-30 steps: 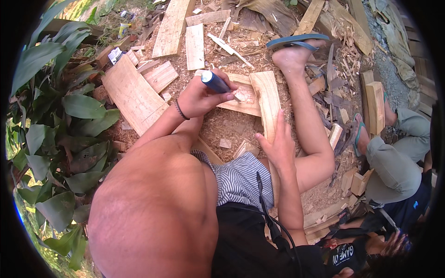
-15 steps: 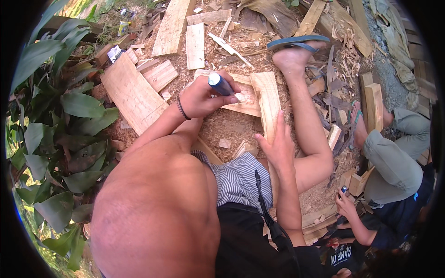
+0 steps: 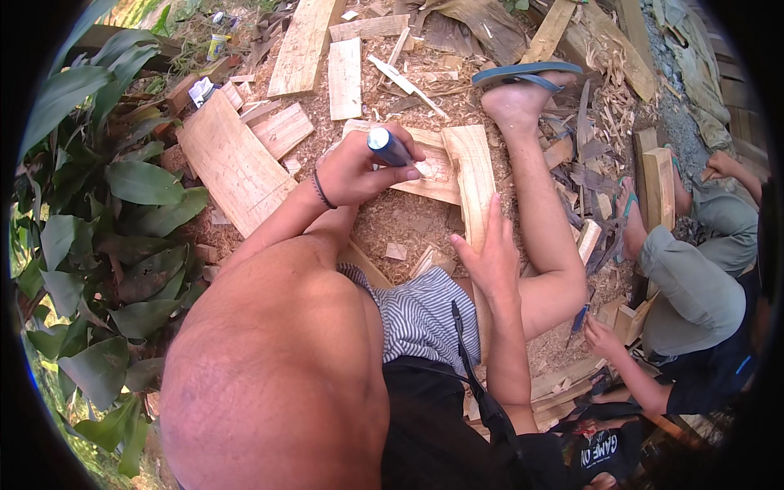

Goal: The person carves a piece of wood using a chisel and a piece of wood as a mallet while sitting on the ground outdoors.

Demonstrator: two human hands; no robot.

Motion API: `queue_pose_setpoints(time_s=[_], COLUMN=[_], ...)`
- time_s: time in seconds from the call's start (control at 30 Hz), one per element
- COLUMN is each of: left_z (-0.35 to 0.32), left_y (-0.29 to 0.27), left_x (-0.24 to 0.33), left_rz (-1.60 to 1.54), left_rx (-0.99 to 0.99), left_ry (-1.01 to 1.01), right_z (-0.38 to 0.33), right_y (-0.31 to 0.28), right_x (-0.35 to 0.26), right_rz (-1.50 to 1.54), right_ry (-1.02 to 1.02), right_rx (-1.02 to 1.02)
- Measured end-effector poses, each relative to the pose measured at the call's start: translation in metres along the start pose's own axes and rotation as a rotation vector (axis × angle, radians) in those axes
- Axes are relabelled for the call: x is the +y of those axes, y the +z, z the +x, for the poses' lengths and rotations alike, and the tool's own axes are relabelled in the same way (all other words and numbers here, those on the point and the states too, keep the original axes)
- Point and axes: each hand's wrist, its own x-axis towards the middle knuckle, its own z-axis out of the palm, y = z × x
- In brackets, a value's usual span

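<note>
Head view: the left hand [image 3: 353, 170] is closed around the dark blue handle of a hand tool [image 3: 390, 149], handle end upward. The tool's lower end points at a pale, rough-cut patch in a wooden board [image 3: 439, 189], which lies in front of the person, between the 2 legs. Whether the tip touches the wood cannot be told. A dark band [image 3: 321, 189] circles the left wrist.

The right hand [image 3: 494, 260] rests at the near end of a long pale block [image 3: 469, 175], thumb and fingers spread wide apart; whether they grip cannot be determined. The block stands at the board's right end (joint or mere contact, the view does not settle it).

Wood shavings [image 3: 380, 224] cover the ground around the board. To its left lies a wide plank [image 3: 233, 155]; beyond are a short plank [image 3: 345, 79] and a narrow stick [image 3: 400, 80]. A blue sandal [image 3: 514, 73] is on the right foot. Broad-leaved plants [image 3: 143, 186] border the left side. At right, a co-worker's hand [image 3: 603, 336] holds 1 small blue-handled tool [image 3: 581, 317], near grey-green trousers [image 3: 694, 294].
</note>
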Motion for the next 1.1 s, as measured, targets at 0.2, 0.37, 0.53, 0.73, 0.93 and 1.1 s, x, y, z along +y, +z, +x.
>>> queue_pose_setpoints(time_s=[0.2, 0.37, 0.53, 0.73, 0.93, 1.1], left_z=[-0.002, 0.000, -0.002, 0.017, 0.034, 0.035], left_y=[0.001, 0.001, 0.003, 0.012, 0.015, 0.025], left_x=[-0.001, -0.001, -0.002, 0.003, 0.007, -0.010], left_rz=[-0.027, -0.018, 0.030, 0.184, 0.294, 0.362], left_rx=[0.026, 0.006, -0.042, -0.167, -0.250, -0.180], left_ry=[-0.006, -0.019, 0.031, 0.133, 0.138, 0.166], right_z=[0.000, 0.000, -0.007, -0.035, -0.071, -0.058], right_y=[0.000, -0.001, -0.003, -0.034, -0.122, -0.110], right_x=[0.000, -0.001, -0.003, -0.003, -0.017, -0.019], right_rz=[0.006, 0.000, -0.207, -0.018, 0.242, -0.020], right_ry=[-0.002, 0.018, -0.019, -0.065, -0.501, -0.696], right_rx=[-0.001, -0.008, -0.006, -0.147, 0.344, 0.177])
